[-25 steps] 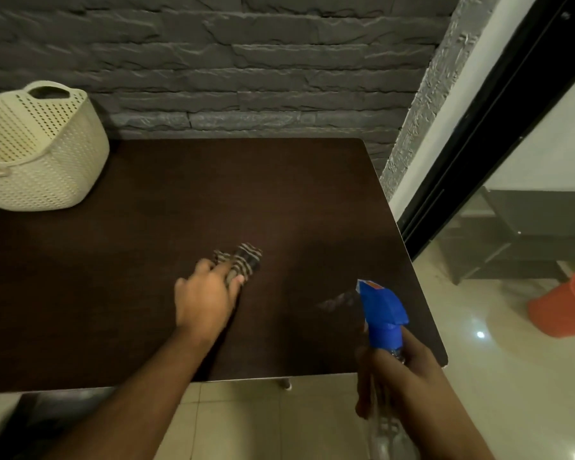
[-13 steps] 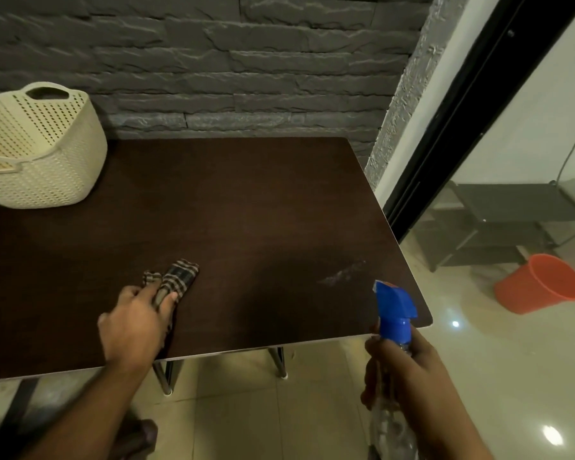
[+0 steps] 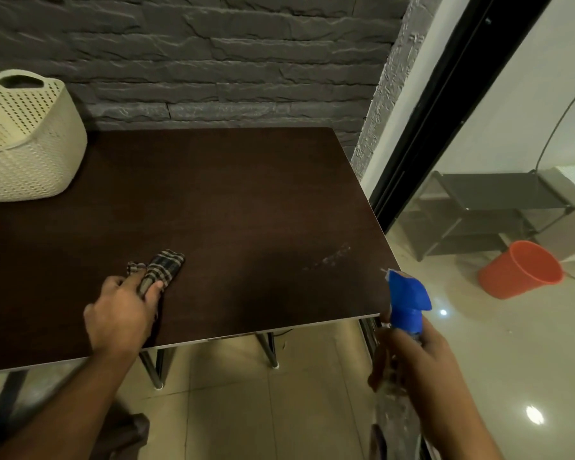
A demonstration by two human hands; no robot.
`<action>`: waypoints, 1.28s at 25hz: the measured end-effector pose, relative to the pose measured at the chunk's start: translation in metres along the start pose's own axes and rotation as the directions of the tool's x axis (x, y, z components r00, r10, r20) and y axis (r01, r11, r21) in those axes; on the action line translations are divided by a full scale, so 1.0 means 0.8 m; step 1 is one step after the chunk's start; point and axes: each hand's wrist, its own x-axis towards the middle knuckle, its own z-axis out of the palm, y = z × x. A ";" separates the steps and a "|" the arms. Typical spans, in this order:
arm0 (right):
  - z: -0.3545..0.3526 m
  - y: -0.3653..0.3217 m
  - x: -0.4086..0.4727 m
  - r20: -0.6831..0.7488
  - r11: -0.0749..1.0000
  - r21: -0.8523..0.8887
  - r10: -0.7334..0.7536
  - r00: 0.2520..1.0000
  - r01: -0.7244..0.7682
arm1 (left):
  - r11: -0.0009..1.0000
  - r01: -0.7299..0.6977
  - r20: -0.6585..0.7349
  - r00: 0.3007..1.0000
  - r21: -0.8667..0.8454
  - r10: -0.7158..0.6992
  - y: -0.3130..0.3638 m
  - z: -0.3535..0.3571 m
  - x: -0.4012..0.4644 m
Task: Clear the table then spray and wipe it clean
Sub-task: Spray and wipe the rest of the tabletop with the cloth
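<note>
On table [image 3: 233, 194], left hand [image 3: 120, 313] dragged cloth [image 3: 161, 270] nearer.

No text, label or number is legible — none anywhere.

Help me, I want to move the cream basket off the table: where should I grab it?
Likely by the oval handle cut-out in the cream basket's raised rim, coming from above. The perforated walls bulge, wide and rounded, offering little to pinch. It stands upright on the table.
</note>
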 end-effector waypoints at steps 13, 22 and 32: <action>-0.032 0.027 0.000 0.070 0.989 -0.041 0.143 0.987 -0.140 | 0.999 0.044 0.002 0.999 0.000 -0.044 0.009 -0.001 -0.006; -0.036 0.043 0.022 0.163 0.989 -0.025 0.148 0.976 -0.145 | 0.994 -0.013 -0.027 1.000 -0.109 0.010 0.125 0.018 -0.046; -0.081 0.027 0.058 0.219 0.998 0.037 0.046 0.975 -0.055 | 0.988 -0.136 0.026 0.990 -0.076 0.138 0.292 0.037 -0.049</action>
